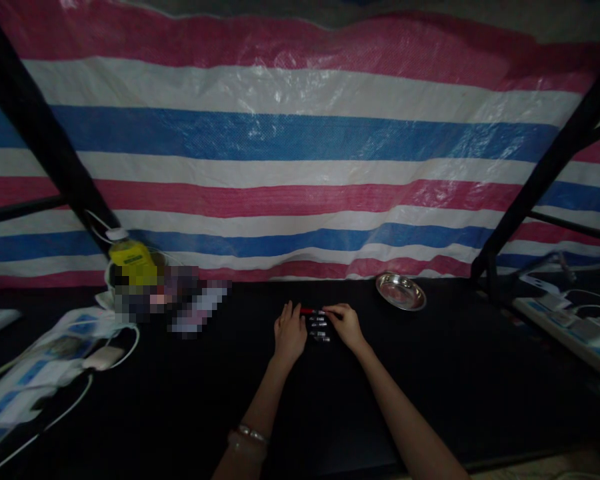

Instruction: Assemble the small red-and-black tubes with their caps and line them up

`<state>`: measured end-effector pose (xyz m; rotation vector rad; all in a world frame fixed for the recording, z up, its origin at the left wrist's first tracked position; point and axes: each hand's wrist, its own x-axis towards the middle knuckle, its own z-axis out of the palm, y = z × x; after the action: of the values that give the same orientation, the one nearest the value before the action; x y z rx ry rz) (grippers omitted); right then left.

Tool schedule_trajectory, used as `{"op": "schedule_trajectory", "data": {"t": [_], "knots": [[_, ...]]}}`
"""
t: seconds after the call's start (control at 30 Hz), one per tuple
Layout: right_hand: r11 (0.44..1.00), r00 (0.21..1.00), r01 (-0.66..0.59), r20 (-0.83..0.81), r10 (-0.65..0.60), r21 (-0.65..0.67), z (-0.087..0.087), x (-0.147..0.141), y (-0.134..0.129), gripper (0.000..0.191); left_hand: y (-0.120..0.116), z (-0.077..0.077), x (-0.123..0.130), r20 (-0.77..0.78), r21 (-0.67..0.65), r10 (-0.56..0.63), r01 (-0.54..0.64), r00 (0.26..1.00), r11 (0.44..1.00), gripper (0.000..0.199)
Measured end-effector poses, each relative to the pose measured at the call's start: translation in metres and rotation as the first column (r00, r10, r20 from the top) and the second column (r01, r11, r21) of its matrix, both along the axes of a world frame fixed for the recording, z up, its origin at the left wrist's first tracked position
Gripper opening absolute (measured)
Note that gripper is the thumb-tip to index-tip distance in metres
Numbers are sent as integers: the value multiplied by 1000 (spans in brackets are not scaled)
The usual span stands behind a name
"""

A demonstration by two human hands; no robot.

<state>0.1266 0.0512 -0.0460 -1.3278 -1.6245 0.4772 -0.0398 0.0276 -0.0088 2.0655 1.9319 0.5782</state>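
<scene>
A slim red pen-like rod (307,311) with a silvery end lies level between my two hands, just above the black tabletop. My left hand (290,331) is closed at its left end, fingertips against the red part. At the silvery end, the thumb and fingers of my right hand (347,325) pinch together. Several small shiny metal-looking pieces (319,325) lie in a short column on the table between the hands; their exact kind is too small and dark to make out. A bracelet circles my left wrist.
A shallow round metal dish (401,292) stands at the back right. At the left are a yellow bottle (133,260), blurred items, and a power strip (27,380) with cables. Another power strip (575,327) lies far right. A striped plastic sheet (300,140) hangs behind, between black frame posts.
</scene>
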Motion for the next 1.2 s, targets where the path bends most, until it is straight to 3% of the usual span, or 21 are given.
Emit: {"op": "schedule_trajectory", "data": {"t": [0.3, 0.5, 0.7, 0.93, 1.2], "knots": [[1000, 999, 15, 53, -14, -18, 4, 0, -2, 19, -1, 1, 2, 34, 3, -16, 16, 999, 1000, 40], [1000, 997, -5, 71, 4, 7, 17, -7, -11, 24, -3, 5, 4, 72, 13, 13, -14, 997, 1000, 35], [988, 962, -151, 236, 140, 29, 31, -19, -28, 57, -1, 4, 2, 112, 14, 33, -35, 993, 999, 32], [967, 898, -245, 360, 254, -72, 38, -20, -33, 86, 5, 2, -2, 233, 38, 73, -84, 970, 996, 31], [969, 886, -237, 391, 247, -75, 34, -20, -30, 84, 5, 2, -2, 246, 52, 68, -84, 967, 995, 29]]}}
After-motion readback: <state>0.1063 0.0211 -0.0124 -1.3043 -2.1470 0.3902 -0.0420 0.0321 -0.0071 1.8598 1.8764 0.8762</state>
